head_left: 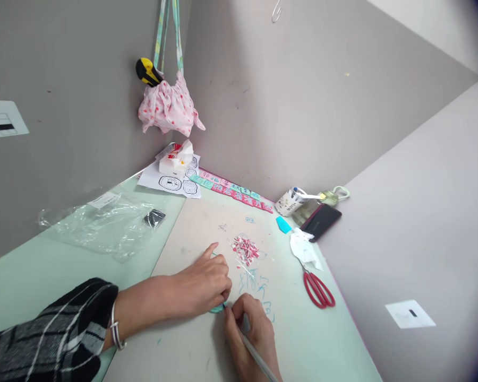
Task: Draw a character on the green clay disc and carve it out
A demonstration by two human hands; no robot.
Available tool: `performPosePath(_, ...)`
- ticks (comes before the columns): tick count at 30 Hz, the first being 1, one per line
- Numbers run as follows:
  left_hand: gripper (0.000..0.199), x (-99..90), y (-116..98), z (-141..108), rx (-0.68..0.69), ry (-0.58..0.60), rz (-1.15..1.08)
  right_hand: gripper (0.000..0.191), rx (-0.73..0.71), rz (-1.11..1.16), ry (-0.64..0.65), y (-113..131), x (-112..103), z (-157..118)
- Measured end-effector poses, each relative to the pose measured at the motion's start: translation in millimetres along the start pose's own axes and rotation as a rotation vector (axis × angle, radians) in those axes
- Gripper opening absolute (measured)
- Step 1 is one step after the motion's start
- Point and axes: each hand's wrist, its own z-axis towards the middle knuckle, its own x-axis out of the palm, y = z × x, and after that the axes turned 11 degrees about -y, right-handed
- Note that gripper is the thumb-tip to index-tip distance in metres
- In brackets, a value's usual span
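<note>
My left hand [211, 278] rests on the beige board with its fingers curled, pressing down a small turquoise piece [216, 308] that they partly cover. One of its fingers sticks out away from the others. My right hand [253, 331] grips a slim grey pen-like tool [258, 356], its dark tip meeting the edge of the turquoise piece. Whether that tip is a nib or a blade I cannot tell. Just beyond both hands lies a heap of red and white scraps [246, 250]. Blue handwriting [255, 281] marks the board near my right hand.
Red-handled scissors [318, 289], a tissue [304, 248] and a black phone-like slab [322, 222] lie to the right. Lettered pink and turquoise strips [233, 192] line the back edge. A clear plastic bag [103, 225] spreads at left. A pink pouch [169, 106] hangs above.
</note>
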Motion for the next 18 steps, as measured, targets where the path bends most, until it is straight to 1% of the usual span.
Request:
performPosePath(3,0.017,5.5,2.6,-2.1,0.015,-0.023,0.006,0.028,0.177,0.090,0.020,0.4,-5.0,2.3)
performPosePath(6,0.016,11.3,6.3,-7.9,0.060,-0.062,0.009,0.033,0.375,0.220,-0.029,-0.8,-13.9,7.9)
performPosePath(7,0.016,12.5,7.3,-10.4,0.080,-0.076,0.009,0.031,0.428,0.268,-0.051,-1.2,-17.2,10.3)
performPosePath(9,0.015,13.5,9.0,-15.3,0.119,-0.102,0.007,0.027,0.517,0.376,-0.056,-1.5,-23.4,15.1)
performPosePath(10,0.015,13.3,9.6,-17.7,0.136,-0.116,0.003,0.032,0.554,0.429,-0.036,-1.5,-25.9,17.5)
performPosePath(12,0.014,12.4,10.1,-21.7,0.163,-0.149,-0.008,0.046,0.611,0.499,0.030,-1.3,-28.9,22.0)
performPosePath(14,0.014,11.3,9.8,-24.7,0.181,-0.187,-0.022,0.055,0.630,0.505,0.110,-1.0,-29.1,27.0)
performPosePath(16,0.015,10.0,8.5,-26.8,0.190,-0.223,-0.033,0.055,0.610,0.486,0.188,-0.3,-26.5,32.7)
performPosePath(18,0.016,8.6,6.6,-28.1,0.192,-0.256,-0.038,0.045,0.585,0.486,0.255,1.2,-21.8,39.2)
